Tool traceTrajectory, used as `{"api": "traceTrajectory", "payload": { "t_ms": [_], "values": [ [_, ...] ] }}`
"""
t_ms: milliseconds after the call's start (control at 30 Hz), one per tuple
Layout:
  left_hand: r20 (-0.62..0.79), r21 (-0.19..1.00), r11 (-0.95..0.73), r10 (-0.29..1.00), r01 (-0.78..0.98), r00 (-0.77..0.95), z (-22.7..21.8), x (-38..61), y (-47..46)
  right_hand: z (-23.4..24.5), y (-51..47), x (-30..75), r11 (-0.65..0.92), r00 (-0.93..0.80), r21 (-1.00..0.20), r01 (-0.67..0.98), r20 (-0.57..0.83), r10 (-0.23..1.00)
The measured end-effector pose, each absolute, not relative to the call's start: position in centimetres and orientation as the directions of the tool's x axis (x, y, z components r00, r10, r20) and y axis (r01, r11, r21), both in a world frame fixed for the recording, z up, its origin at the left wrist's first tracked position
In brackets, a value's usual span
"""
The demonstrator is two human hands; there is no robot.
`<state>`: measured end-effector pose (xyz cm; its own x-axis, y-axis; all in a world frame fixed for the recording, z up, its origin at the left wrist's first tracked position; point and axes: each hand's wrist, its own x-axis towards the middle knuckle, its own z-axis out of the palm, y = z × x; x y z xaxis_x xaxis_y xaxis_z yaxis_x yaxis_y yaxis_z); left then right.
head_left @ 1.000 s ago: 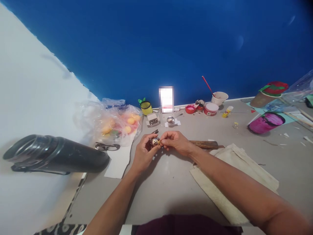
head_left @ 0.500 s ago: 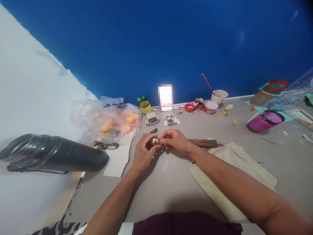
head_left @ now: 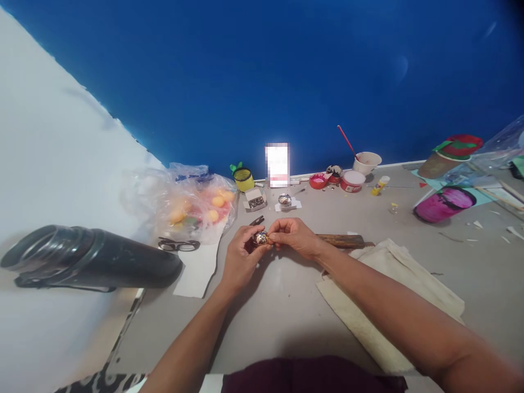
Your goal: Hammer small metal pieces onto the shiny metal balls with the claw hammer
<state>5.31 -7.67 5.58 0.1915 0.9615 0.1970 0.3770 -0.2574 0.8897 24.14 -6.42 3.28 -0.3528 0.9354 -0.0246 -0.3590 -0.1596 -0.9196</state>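
Note:
My left hand (head_left: 242,255) is closed around a shiny silver, egg-shaped ball (head_left: 260,237), holding it just above the table. From the right, the thumb and fingers of my right hand (head_left: 290,238) pinch at the ball's edge; something small and yellowish shows there, too tiny to name. Just beyond my left fingers lies a dark tool (head_left: 257,221), partly hidden. Farther back, an open small box (head_left: 255,200) contains many little metal pieces. Beside it, a second silver ball (head_left: 285,199) rests on a white card piece.
A dark flask (head_left: 102,256), glasses (head_left: 179,244) and a plastic bag (head_left: 196,202) of orange things lie left. At right are a wooden stick (head_left: 341,240), a cream cloth (head_left: 388,289), a glue stick (head_left: 380,185), a paper cup (head_left: 367,162) and a pink cup (head_left: 444,204).
Both hands stay on the ball in nearly the same place, with only a slight shift of the fingers. The whole view has dropped a few pixels.

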Motion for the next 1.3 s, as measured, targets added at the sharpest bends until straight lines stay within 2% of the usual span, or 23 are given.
{"api": "traceTrajectory", "payload": {
  "t_ms": [667,933,1300],
  "values": [
    [0.127,0.925,-0.188,0.972,0.33,0.198,5.56,5.58,-7.92,2.96,-5.98,25.16,-0.23,-0.439,-0.914,-0.333,-0.065,0.896],
    [0.129,0.926,-0.19,0.972,0.327,0.197,5.45,5.5,-7.85,2.83,-5.91,25.16,-0.249,-0.447,-0.903,-0.35,-0.072,0.892],
    [0.186,0.89,-0.231,0.971,0.393,0.15,4.86,5.78,-8.26,2.71,-6.06,24.43,-0.191,-0.388,-0.94,-0.281,-0.071,0.919]
  ]
}}
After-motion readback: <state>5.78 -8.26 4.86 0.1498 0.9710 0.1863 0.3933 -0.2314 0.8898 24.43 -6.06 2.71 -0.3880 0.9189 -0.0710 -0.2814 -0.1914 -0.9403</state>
